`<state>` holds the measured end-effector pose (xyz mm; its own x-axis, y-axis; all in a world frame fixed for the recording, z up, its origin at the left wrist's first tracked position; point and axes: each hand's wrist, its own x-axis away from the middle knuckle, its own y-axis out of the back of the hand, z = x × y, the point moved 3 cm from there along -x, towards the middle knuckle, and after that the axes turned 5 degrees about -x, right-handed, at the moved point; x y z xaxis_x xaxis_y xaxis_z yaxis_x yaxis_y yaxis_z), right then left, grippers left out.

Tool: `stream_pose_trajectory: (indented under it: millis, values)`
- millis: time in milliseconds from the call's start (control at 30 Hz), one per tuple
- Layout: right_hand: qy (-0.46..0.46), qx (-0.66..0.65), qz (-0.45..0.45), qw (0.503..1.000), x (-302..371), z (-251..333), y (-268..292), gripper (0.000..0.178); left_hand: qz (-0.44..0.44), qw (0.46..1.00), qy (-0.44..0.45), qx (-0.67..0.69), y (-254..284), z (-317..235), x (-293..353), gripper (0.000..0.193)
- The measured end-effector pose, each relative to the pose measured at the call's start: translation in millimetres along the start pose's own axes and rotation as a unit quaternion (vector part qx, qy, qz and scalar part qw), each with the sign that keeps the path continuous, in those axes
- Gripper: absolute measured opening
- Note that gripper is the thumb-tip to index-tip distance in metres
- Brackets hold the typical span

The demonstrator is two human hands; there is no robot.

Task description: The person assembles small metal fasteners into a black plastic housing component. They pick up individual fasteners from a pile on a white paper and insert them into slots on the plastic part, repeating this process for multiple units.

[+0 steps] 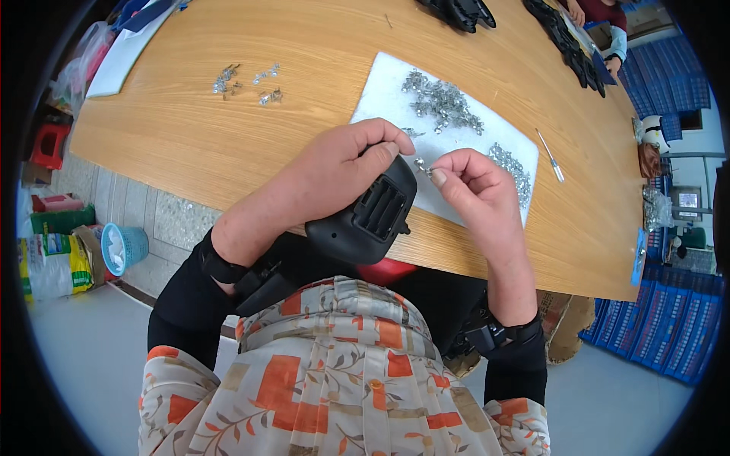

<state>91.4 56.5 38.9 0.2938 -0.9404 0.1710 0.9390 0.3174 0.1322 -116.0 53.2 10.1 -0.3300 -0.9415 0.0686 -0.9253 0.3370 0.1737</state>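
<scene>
My left hand (334, 163) is closed over the top of a black plastic housing (357, 237) with a slotted battery compartment, tilted at the table's front edge. Between the thumb and fingertips of my right hand (487, 197) is a small shiny metal battery contact (423, 165), close to the housing's upper right end. Behind both hands lies a white foam sheet (384, 83). On it are a heap of similar metal contacts (443, 102) and a second heap (511, 169) beside my right hand. My left fingertips hide part of the housing's top.
A screwdriver (553, 161) lies right of the foam. Several loose contacts (226, 80) sit at the table's left. Black plastic parts (460, 11) rest at the far edge; another person's hand (613, 65) shows at far right. A blue basket (125, 249) stands on the floor, left.
</scene>
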Motion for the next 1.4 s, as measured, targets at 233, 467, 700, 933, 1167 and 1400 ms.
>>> stream_pose_trajectory:
  millis: [233,467,700,933,1167,1400]
  values:
    - [0.178,0.164,-0.018,0.970,4.0,-2.5,-23.2,0.007,-0.014,0.999,0.024,0.022,2.8,7.4,0.0,0.021]
    - [0.265,0.262,-0.012,0.928,1.8,-1.4,-27.2,0.011,-0.022,0.999,0.034,-0.014,2.7,4.7,0.0,0.022]
    - [0.348,0.372,-0.005,0.860,4.8,2.5,-32.3,0.018,-0.014,0.999,0.034,-0.024,2.5,7.6,-1.1,0.022]
    - [0.359,0.456,-0.006,0.814,18.5,10.4,-42.8,0.024,0.050,0.998,0.041,-0.029,6.2,0.9,4.4,0.043]
    - [0.131,0.185,-0.077,0.971,24.5,8.3,-26.7,0.023,0.060,0.992,0.008,0.114,7.0,-8.3,13.3,0.050]
    - [-0.029,-0.152,0.008,0.988,19.3,-7.2,-25.5,0.023,0.048,0.979,0.011,0.198,0.0,-18.6,19.2,0.055]
